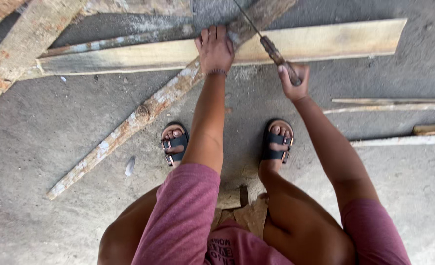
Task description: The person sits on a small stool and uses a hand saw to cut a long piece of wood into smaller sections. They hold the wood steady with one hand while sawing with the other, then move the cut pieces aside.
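Your left hand [216,49] is pressed down flat on the pole [148,109] — a long, rough, round piece of wood with patches of pale paint or plaster — fingers curled over its far side, a thin band at the wrist. The pole runs on a slant from near your left foot up and away toward the top of the view, crossing over a pale plank [325,41] that lies across the concrete floor [55,147].

Your right hand [293,81] is closed tight round the brown handle of a saw [271,49]; the thin blade runs up and to the left from the handle and meets the wood just past your left hand's fingers. The far end of the blade leaves the top edge of the view.

You are squatting — both feet in dark sandals [278,142], set just behind the pole, the left one almost touching it. More weathered boards [26,44] lie at upper left, some with rusty stains. To the right, a few thin strips [399,105] lie on the floor, well apart from the hands. A small pale scrap [130,167] lies near your left foot. There is printing on the front of your reddish shirt, too cut off to tell its shape.
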